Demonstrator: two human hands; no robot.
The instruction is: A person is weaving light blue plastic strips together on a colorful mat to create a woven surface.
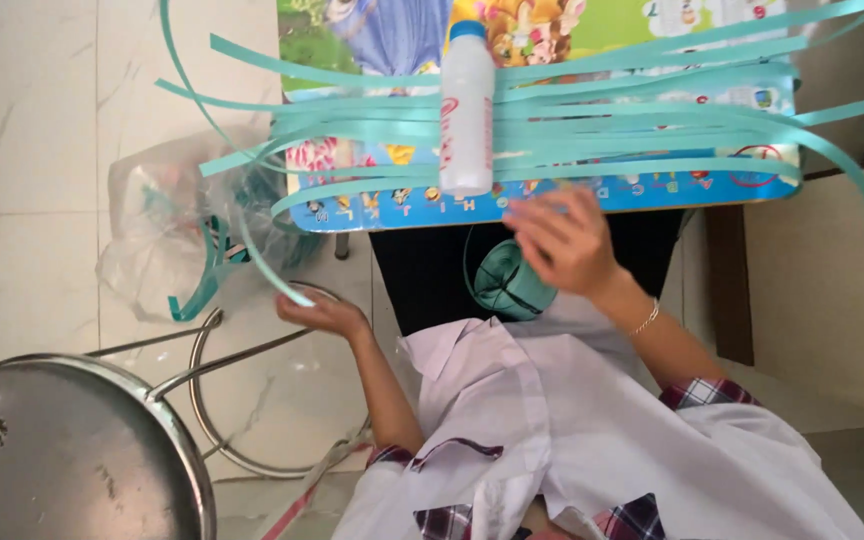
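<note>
paper strip (270,268) — at left fingers (297,303)

Metal stool (62,450) (beside plastic bag (167,225))
</note>
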